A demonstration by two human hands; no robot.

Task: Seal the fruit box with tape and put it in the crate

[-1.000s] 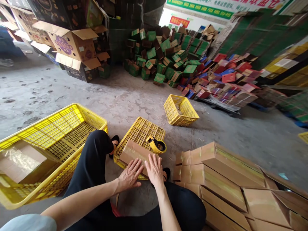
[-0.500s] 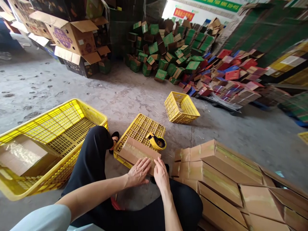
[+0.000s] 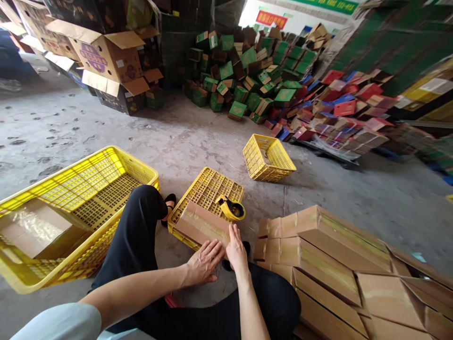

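Observation:
A flat brown cardboard box [image 3: 201, 222] with a strip of tape along its top lies on an upturned yellow crate [image 3: 212, 184] in front of my knees. My left hand [image 3: 204, 262] rests with fingers stretched out on the box's near edge. At the box's right end, my right hand [image 3: 237, 249] lies against the cardboard, its fingers extended and its palm hidden. Just behind the box, a yellow tape dispenser [image 3: 226, 204] with a roll of tape sits on the crate.
To the left, a large yellow basket [image 3: 141, 172] holds a taped carton [image 3: 35, 226]. Stacked cartons [image 3: 332, 241] stand at my right. Farther off are a small yellow crate [image 3: 267, 160], heaped green boxes [image 3: 244, 80], red boxes [image 3: 343, 108] and open fruit cartons [image 3: 106, 56].
My left hand has slid slightly toward me along the box's near side. My right fingers have moved a little farther up over its right end. The box stays in place.

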